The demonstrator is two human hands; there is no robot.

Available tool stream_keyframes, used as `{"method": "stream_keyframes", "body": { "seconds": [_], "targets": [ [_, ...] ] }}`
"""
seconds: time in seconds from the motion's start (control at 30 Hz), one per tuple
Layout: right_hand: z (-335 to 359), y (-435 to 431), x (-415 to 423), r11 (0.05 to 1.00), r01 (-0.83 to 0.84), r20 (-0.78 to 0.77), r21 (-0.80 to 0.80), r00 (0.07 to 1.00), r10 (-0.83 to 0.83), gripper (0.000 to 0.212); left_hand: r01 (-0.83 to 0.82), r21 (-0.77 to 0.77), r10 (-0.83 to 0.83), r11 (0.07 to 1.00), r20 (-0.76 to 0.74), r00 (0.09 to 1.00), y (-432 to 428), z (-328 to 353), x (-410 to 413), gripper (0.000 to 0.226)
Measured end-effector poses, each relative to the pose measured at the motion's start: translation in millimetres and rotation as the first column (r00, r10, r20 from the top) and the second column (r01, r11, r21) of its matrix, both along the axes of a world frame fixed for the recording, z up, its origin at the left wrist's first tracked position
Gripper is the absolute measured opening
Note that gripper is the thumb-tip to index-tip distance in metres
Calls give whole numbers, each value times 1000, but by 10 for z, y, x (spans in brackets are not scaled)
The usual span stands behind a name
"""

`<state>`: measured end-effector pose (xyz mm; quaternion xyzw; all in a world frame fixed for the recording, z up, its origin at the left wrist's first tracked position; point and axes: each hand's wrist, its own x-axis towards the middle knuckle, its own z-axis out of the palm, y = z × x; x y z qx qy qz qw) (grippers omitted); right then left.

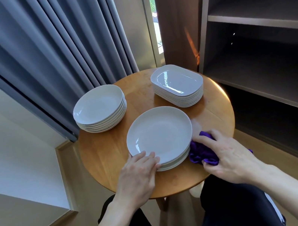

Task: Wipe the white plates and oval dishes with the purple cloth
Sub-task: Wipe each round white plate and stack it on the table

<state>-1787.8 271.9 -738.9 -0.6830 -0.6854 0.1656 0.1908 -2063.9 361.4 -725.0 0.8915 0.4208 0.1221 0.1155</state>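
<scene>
Black trousers (236, 212) cover the person's knees at the near edge, just under the round wooden surface (108, 155). The left hand (137, 176) lies flat and open, its fingers (151, 156) spread over the near rim of the nearest stack of white plates (159, 134), pressing on the top plate without curling round it. The right hand (224, 157) is closed around the bunched purple cloth (202, 154), which rests on the wood just beside that stack, touching its right rim; folds of it show between thumb and fingers. This near stack is low, only a few plates deep.

Farther back on the left stands a taller stack of round white plates (100, 107), close to the edge. Across from it, back right, sits a stack of white oval dishes (178, 84), the top one catching window light. The three stacks stand apart from one another.

Behind the surface hang grey-blue curtains (54, 49) and a brown curtain (176, 19), with a strip of window (154, 13) between. Dark shelves (269, 33) rise on the right.
</scene>
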Motion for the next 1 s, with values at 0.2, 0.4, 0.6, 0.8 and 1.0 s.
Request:
{"method": "stream_keyframes", "body": {
  "seconds": [0.2,0.4,0.6,0.8,1.0],
  "targets": [
    [-24,-25,-13,999,16,-37,43,999,-14,77,-5,-8,5,1000,34,999,-2,-23,-11,23],
    [-37,5,-17,998,35,-27,45,999,-33,79,-5,18,4,1000,61,998,-6,-28,1,22],
    [-71,11,-40,998,50,21,28,998,-51,77,19,83,-23,996,48,999,-35,-44,9,19],
    [-97,9,-93,998,62,98,23,993,-64,73,11,71,-28,997,241,970,-74,106,117,33],
    [-100,17,-49,997,71,57,20,996,-72,74,-69,-116,110,991,403,908,-70,187,153,24]
  ]
}}
